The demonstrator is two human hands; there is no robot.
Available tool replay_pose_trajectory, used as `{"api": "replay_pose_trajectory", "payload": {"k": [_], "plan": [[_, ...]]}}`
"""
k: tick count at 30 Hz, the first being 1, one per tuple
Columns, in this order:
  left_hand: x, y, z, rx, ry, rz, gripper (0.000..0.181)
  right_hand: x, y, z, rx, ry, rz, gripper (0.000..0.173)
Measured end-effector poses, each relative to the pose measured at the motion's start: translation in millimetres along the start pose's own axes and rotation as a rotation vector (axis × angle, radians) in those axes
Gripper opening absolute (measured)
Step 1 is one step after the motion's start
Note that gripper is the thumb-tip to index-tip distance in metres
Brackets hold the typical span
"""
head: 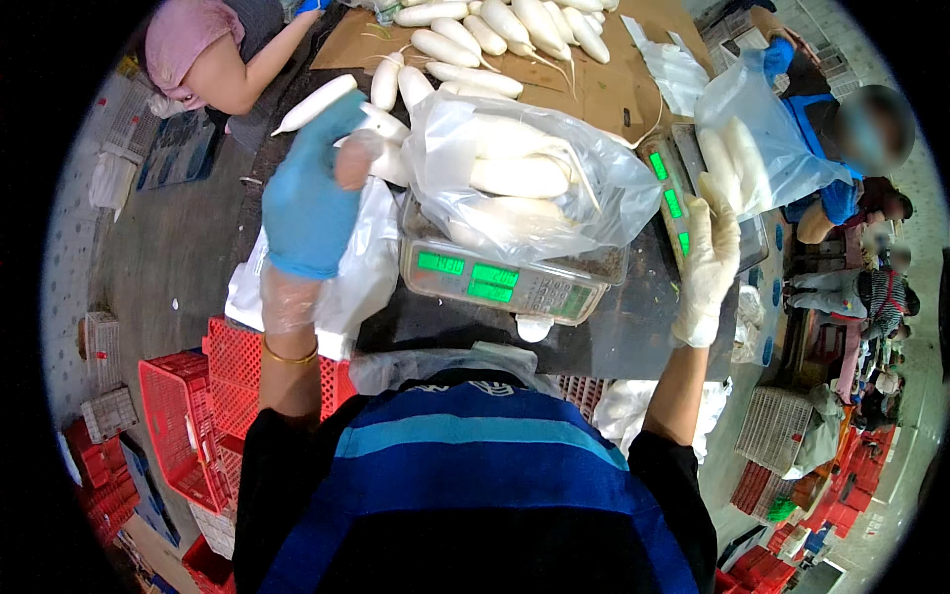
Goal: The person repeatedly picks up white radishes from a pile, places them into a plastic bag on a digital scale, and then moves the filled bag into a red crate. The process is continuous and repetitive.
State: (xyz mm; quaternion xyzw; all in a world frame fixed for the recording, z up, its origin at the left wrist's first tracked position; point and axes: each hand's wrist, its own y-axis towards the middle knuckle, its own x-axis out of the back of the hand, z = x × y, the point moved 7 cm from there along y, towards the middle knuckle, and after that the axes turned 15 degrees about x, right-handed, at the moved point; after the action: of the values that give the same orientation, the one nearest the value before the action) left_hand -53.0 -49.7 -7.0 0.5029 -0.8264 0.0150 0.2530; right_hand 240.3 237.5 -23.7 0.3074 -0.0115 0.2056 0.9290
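Observation:
My left hand [315, 200], in a blue glove with a bare thumb tip, is raised over the table's left side. A white radish [315, 105] shows just behind its fingers; whether they grip it is unclear. Before me a clear plastic bag [616, 178] of white radishes [519, 176] rests on a digital scale [505, 278] with lit green displays. My right hand [705, 260], white-gloved, reaches up at the right. Its fingertips meet the lower ends of radishes [735, 163] in another plastic bag [790, 141], at a second scale [672, 200]. Their contact is hard to make out.
More radishes [512, 26] lie on cardboard [631, 82] at the back. White plastic bags [364, 260] hang at the table's left edge above red crates [234, 371]. A blue-gloved co-worker [824, 134] stands at the right bag; another person [223, 52] is upper left.

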Motion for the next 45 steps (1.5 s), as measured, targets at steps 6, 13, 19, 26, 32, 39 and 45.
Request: {"api": "replay_pose_trajectory", "payload": {"k": [6, 13, 19, 26, 32, 39, 45], "plan": [[-74, 15, -13, 0.079, 0.800, 0.107, 0.048, -25, -15, -65, 0.074, -0.393, 0.160, 0.066], [-58, 37, 9, 0.078, -0.174, 0.142, 0.023, -18, -17, -46, -0.232, 0.223, 0.022, 0.018], [-81, 43, -11, 0.279, -0.942, 0.703, 0.046, -59, 7, 13, -0.132, 0.322, 0.145, 0.022], [-32, 82, -107, 0.022, -1.046, 0.675, 0.042, -36, 90, 74, -0.053, 0.661, 0.024, 0.026], [-86, 19, -105, 0.164, -1.055, 1.008, 0.037, -78, 38, 95, -0.193, 0.469, 0.396, 0.046], [-124, -1, -73, 0.405, -1.055, 1.198, 0.046, -122, 16, 82, -0.101, 0.625, 0.608, 0.044], [-124, -31, -90, 0.451, -0.877, 1.292, 0.042, -144, 12, 74, -0.372, 0.525, 0.808, 0.047]]}}
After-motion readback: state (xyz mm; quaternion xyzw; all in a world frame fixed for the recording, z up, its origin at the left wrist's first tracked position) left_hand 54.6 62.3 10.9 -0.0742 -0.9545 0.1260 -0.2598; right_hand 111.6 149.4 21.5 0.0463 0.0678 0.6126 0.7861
